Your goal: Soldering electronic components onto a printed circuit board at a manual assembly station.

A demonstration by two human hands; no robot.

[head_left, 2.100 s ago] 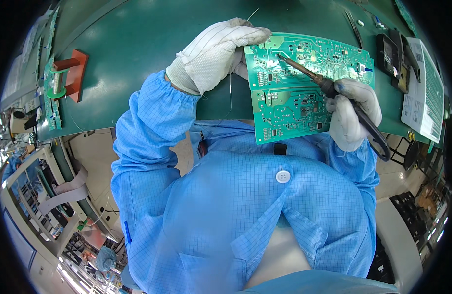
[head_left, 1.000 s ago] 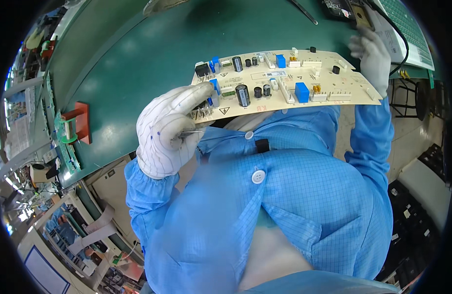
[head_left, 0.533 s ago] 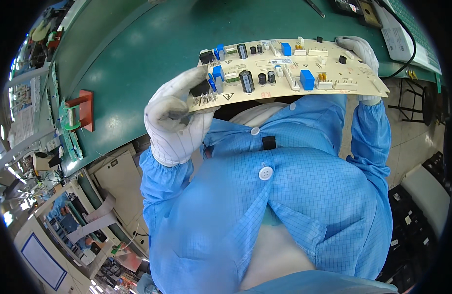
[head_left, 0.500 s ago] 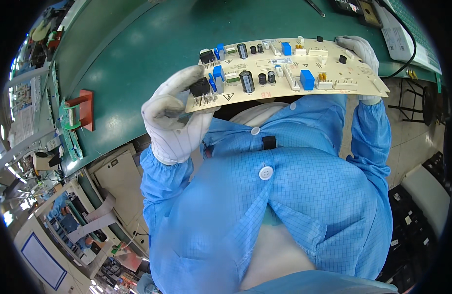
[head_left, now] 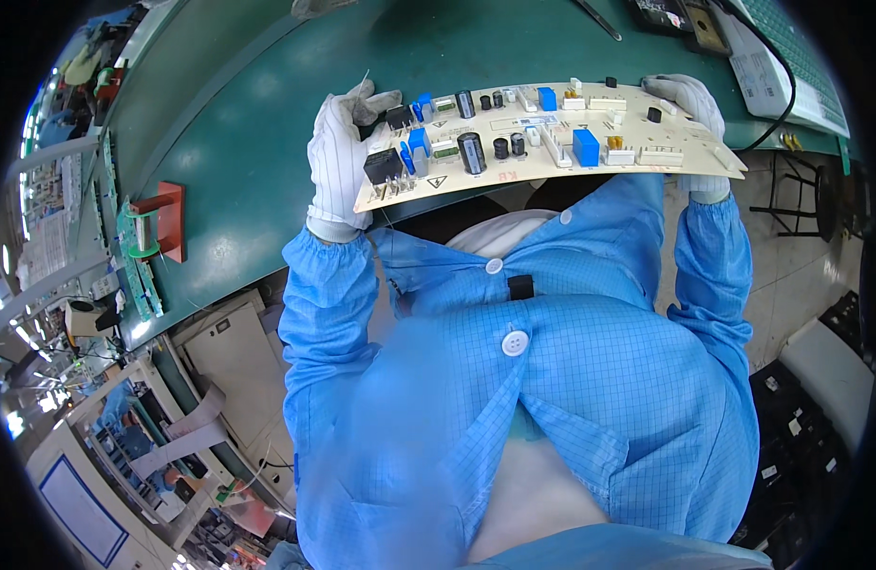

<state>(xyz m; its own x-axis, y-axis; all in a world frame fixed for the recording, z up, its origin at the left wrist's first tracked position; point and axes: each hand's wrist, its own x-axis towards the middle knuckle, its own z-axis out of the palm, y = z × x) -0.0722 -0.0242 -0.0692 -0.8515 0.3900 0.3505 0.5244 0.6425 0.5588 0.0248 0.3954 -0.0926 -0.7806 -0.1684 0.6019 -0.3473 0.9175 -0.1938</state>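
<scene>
A green table (head_left: 267,180) spreads across the far side of the scene. On its left part stands a red stand (head_left: 172,223), with a small spool (head_left: 143,234) just beside it, and narrow green strips (head_left: 145,285) lie along the left edge. Far right, a thin dark tool (head_left: 597,19) lies slantwise near a dark tray (head_left: 706,27). A black cable (head_left: 790,85) curves down past a printed sheet (head_left: 762,84) towards the table's near right edge; beyond that edge a dark stool (head_left: 800,195) stands on the floor.

The cream circuit board (head_left: 592,119) is held up over the table's near edge, in front of the blue coat (head_left: 571,380), and blocks the view of part of that edge and of the right hand. Its long axis runs left to right, the right end slightly farther away. The side with the parts faces up: blue blocks (head_left: 586,148), black cylinders (head_left: 471,153) and white sockets (head_left: 661,157).

The gloved left hand (head_left: 338,157) holds the board's left end, and a thin wire (head_left: 366,78) sticks up beside its fingers. The gloved right hand (head_left: 694,103) holds the right end, fingers bent over the far edge; its thumb is hidden.
</scene>
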